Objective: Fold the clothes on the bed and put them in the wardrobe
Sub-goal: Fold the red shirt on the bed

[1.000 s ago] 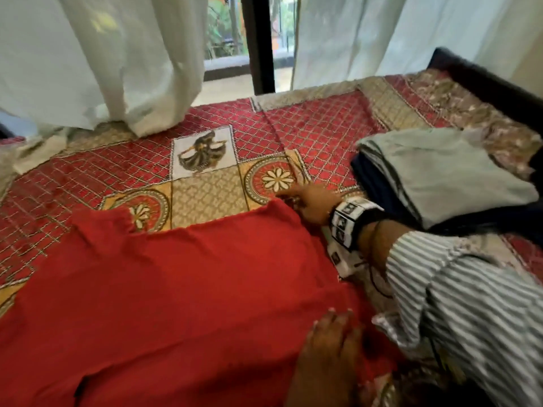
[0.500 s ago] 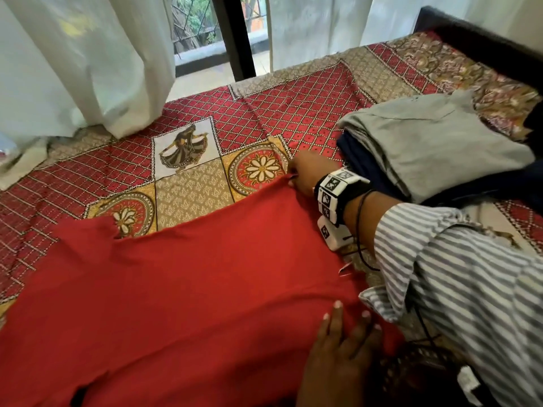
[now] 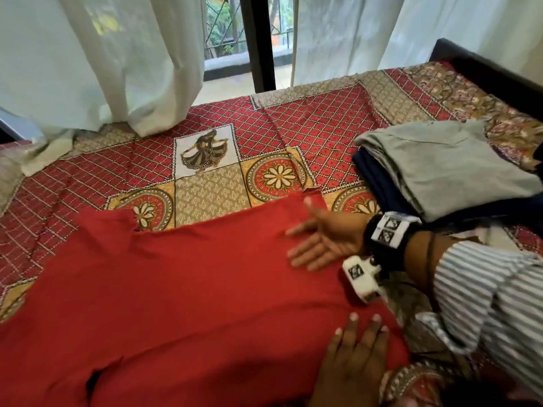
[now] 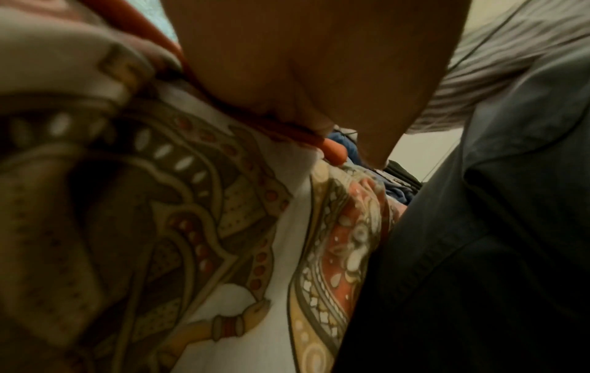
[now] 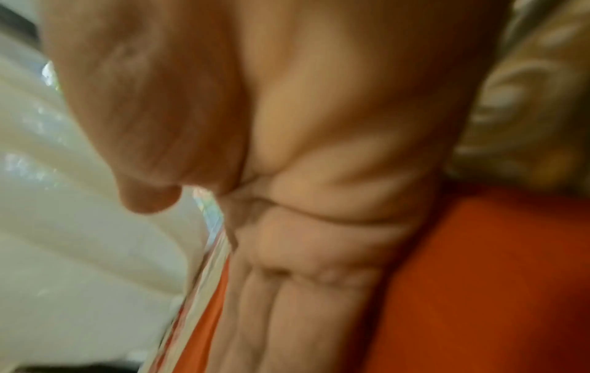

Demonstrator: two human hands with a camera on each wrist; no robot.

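Smoothing step, I'd say: large red knit garment lies spread flat on the patterned red-and-gold bedspread, covering the near half of the bed, not yet folded. One sleeve-like flap sticks out at its far left.

Right hand lies flat on the garment's far right corner, grip apart, fingers straight and splayed, pinching nothing. Left hand rests on the near right edge, fingers straight, also holding nothing. Wrist views are blurred; they add only skin, red cloth and bedspread print.

Next move, as I judge it: take hold of the right edge or corner with both hands and carry it over leftward for the first fold, keeping the cloth flat so no wrinkles get trapped. Knit looks limp, so it likely needs two-point support.

Count: one red garment unfolded. One stack on the bed just right of it, touching the right wrist area: folded grey cloth on top of folded dark navy cloth; two visible, more beneath I cannot tell. Two white curtains behind. Wardrobe not in view.
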